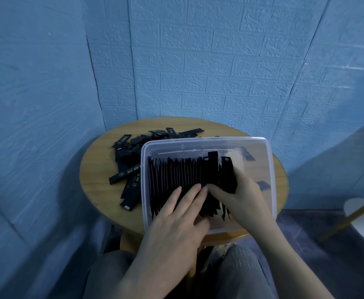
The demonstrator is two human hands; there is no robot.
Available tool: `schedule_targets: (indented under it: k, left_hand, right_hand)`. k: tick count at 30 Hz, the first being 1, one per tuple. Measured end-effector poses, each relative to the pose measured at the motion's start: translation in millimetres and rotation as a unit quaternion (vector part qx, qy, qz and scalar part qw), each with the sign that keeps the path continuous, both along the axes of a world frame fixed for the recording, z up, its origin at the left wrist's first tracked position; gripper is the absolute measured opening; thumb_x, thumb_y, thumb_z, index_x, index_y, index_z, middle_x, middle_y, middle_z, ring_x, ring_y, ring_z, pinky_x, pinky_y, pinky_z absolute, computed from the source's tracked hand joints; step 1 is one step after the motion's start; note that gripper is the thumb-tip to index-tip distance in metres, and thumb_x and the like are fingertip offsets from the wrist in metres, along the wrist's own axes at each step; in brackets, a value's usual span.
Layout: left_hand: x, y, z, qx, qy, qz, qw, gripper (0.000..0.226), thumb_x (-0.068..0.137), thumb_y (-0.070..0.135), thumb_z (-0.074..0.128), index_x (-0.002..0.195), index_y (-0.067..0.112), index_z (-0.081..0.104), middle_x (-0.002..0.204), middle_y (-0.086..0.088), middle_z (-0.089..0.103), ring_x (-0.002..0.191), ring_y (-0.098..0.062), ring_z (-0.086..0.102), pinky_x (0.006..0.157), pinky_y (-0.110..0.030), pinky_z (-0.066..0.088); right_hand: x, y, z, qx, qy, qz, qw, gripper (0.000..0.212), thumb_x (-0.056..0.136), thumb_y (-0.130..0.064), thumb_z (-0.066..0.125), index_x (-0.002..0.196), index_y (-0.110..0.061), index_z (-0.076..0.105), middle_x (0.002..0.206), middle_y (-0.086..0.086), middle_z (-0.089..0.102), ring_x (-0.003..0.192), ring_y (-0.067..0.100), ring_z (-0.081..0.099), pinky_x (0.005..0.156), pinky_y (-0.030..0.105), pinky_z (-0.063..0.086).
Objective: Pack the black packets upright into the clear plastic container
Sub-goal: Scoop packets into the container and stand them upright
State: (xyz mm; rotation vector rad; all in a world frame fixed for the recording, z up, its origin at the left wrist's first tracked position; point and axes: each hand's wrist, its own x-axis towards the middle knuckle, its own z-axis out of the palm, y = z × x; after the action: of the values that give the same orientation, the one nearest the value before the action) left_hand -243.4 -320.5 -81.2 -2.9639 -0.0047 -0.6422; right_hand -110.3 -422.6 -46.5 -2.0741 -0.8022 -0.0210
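Grey ribbed trousers (239, 275) sit closest to the camera. Just past them the left hand (178, 214) lies flat, fingers spread, on a row of thin black packets (176, 173) standing on edge. The right hand (241, 195) pinches a few packets at that row's right end. Around both: a clear plastic container (269, 175), smooth-walled with rounded corners. Left of the grip, loose packets (131, 160) lie on the round wooden table (97, 171).

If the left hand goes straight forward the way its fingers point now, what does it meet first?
Probably more of the upright black packets its fingers already rest on, then the container's far wall. The left hand lies flat; depth is unclear.
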Motion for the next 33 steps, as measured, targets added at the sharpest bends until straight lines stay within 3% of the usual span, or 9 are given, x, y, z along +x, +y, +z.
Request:
schedule_targets:
  k: [3,6,9,12,15,21,25,28,33]
  left_hand:
    - [-2,1,0,-0.007,0.001,-0.001,1.000,0.040,0.082,0.021,0.032,0.085,0.023,0.071,0.146,-0.015,0.048,0.141,-0.029,0.038,0.109,-0.047,0.025]
    - [-2,0,1,-0.007,0.006,-0.006,1.000,0.041,0.082,0.021,0.032,0.086,0.024,0.072,0.146,-0.012,0.049,0.141,-0.028,0.038,0.109,-0.048,0.023]
    - [-2,-3,4,0.000,0.015,-0.011,1.000,0.043,0.082,0.021,0.031,0.089,0.024,0.073,0.145,-0.011,0.051,0.140,-0.028,0.039,0.110,-0.049,0.023]
    - [0,-4,7,0.009,0.022,-0.006,1.000,0.047,0.082,0.020,0.029,0.102,0.022,0.072,0.140,-0.012,0.055,0.139,-0.028,0.042,0.110,-0.049,0.023]
    - [5,-6,9,0.015,0.025,-0.006,1.000,0.052,0.081,0.019,0.028,0.112,0.019,0.070,0.134,-0.011,0.059,0.137,-0.028,0.044,0.111,-0.049,0.025]
    - [7,-8,5,0.015,0.031,-0.009,0.999,0.050,0.082,0.018,0.029,0.097,0.020,0.076,0.134,-0.009,0.060,0.140,-0.027,0.040,0.110,-0.047,0.023]
    - [6,-6,4,0.014,0.029,-0.008,0.999,0.049,0.082,0.019,0.029,0.093,0.022,0.076,0.137,-0.008,0.058,0.141,-0.026,0.039,0.110,-0.048,0.023]
    - [5,-5,4,0.011,0.028,-0.009,0.999,0.047,0.082,0.018,0.029,0.090,0.023,0.075,0.137,-0.008,0.058,0.140,-0.026,0.040,0.109,-0.048,0.023]
    - [6,-5,4,0.014,0.029,-0.011,0.999,0.046,0.082,0.018,0.030,0.092,0.019,0.075,0.137,-0.005,0.058,0.140,-0.027,0.041,0.108,-0.049,0.024]
  right_hand:
    - [4,-5,1,0.056,0.069,0.026,0.996,0.006,0.087,-0.030,0.067,0.091,-0.029,0.062,0.081,-0.013,0.069,0.079,-0.001,0.064,0.064,0.019,0.048]
    - [5,-6,2,0.078,0.102,0.048,0.991,0.014,0.089,-0.020,0.066,0.081,-0.030,0.060,0.065,-0.018,0.067,0.065,-0.007,0.062,0.054,0.009,0.043]
    - [5,-4,2,0.073,0.114,0.061,0.989,0.016,0.089,-0.018,0.066,0.079,-0.028,0.060,0.061,-0.022,0.066,0.061,-0.006,0.061,0.054,0.012,0.044]
    - [6,-2,1,0.072,0.121,0.063,0.988,0.013,0.089,-0.021,0.066,0.079,-0.027,0.061,0.063,-0.015,0.066,0.063,-0.001,0.062,0.061,0.022,0.047]
    - [5,-2,-1,0.069,0.138,0.076,0.985,0.006,0.090,-0.023,0.065,0.085,-0.024,0.063,0.073,-0.009,0.069,0.071,0.004,0.066,0.062,0.021,0.049]
    - [7,-6,0,0.065,0.178,0.076,0.979,0.003,0.091,-0.023,0.064,0.092,-0.020,0.062,0.075,-0.005,0.069,0.073,0.011,0.067,0.066,0.028,0.051]
    - [8,-10,3,0.061,0.209,0.096,0.971,0.012,0.091,-0.017,0.062,0.101,-0.023,0.061,0.094,-0.001,0.071,0.092,0.012,0.067,0.084,0.032,0.055]
    - [9,-13,5,0.056,0.215,0.113,0.968,0.016,0.092,-0.016,0.062,0.104,-0.025,0.061,0.097,-0.003,0.071,0.094,0.009,0.066,0.085,0.031,0.054]
    - [13,-11,4,0.035,0.110,0.078,0.990,0.017,0.090,-0.019,0.065,0.099,-0.032,0.058,0.095,-0.009,0.069,0.093,0.007,0.064,0.080,0.027,0.053]
